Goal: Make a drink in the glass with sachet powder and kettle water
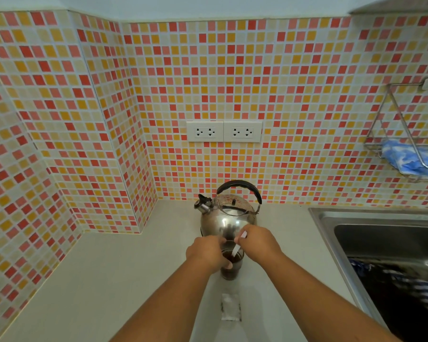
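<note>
A clear glass of dark brown drink stands on the pale counter. My left hand is wrapped around its left side. My right hand pinches a white stirrer whose lower end dips into the liquid. Right behind the glass stands a shiny steel kettle with a black handle, its spout pointing left. A white sachet lies flat on the counter between my forearms, nearer to me than the glass.
A steel sink with dark striped cloth inside fills the right side. A wire wall rack holds a blue cloth. Two double sockets sit on the tiled wall above the kettle. A tiled corner juts out at left.
</note>
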